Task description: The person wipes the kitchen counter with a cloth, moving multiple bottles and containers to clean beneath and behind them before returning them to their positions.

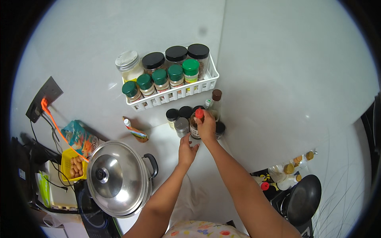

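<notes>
My right hand grips a bottle with a red cap among the jars in the counter's corner. Just left of it, my left hand is held with fingers apart, near a jar with a grey lid. Several black-lidded jars stand in this cluster, one of them right of my right hand. Behind that hand rises a clear bottle with a brown cap. The lower part of the red-capped bottle is partly hidden by neighbouring jars and my hand.
Above the cluster, a white plastic basket holds spice jars with green and black lids. A large lidded steel pot stands left, beside a yellow basket of eggs. An orange-plugged cable hangs nearby. A black frying pan is at right.
</notes>
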`<state>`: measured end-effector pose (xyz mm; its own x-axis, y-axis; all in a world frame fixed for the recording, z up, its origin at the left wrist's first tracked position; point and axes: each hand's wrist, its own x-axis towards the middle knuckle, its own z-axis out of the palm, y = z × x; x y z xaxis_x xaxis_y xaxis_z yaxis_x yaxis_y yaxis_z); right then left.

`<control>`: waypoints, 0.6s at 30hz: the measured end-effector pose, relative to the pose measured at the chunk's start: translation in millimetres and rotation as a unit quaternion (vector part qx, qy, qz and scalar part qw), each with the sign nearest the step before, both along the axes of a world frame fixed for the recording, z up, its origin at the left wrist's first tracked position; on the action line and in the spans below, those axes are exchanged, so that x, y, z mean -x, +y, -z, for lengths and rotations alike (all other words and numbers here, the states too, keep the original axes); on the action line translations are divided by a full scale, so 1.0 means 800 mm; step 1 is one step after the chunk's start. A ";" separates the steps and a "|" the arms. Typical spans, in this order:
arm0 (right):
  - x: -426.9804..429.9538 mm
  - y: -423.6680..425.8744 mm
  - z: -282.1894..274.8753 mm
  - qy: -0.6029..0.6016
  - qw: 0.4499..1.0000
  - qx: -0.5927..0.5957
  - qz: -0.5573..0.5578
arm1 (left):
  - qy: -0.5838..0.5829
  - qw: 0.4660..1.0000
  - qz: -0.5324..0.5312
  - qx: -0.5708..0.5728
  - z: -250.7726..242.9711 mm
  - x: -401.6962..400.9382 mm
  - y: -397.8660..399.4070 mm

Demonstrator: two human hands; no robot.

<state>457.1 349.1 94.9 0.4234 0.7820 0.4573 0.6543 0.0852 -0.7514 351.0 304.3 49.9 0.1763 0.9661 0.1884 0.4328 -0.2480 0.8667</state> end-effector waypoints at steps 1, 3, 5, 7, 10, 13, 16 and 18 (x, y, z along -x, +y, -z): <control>0.000 0.007 0.000 -0.001 1.000 -0.004 -0.003 | 0.001 1.000 0.000 0.002 0.006 -0.001 0.002; 0.002 0.017 0.001 -0.001 1.000 -0.001 -0.006 | -0.032 0.999 0.006 0.036 0.022 -0.002 0.006; 0.006 0.018 0.003 0.034 0.999 0.002 -0.012 | -0.036 0.999 0.006 0.040 0.035 -0.003 0.011; 0.007 0.009 0.012 0.018 1.000 0.009 -0.007 | -0.045 0.998 0.007 0.039 0.036 -0.004 0.013; 0.000 -0.043 0.037 0.115 0.991 -0.027 0.062 | -0.070 0.996 0.003 0.060 0.037 -0.001 0.009; -0.016 -0.078 0.080 0.188 0.971 0.052 0.140 | -0.055 0.997 0.003 0.062 0.048 0.004 -0.007; -0.032 -0.066 0.116 0.209 0.960 0.117 0.146 | -0.069 0.993 0.014 0.091 0.062 0.005 -0.031; -0.038 -0.053 0.118 0.255 0.952 0.146 0.084 | -0.056 0.993 0.022 0.102 0.065 0.009 -0.046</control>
<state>487.5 306.9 0.8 0.6629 0.7457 -0.0672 0.1848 -0.2500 -0.9504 344.0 267.7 -1.9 0.2080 0.9781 0.0109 0.3240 -0.0794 0.9427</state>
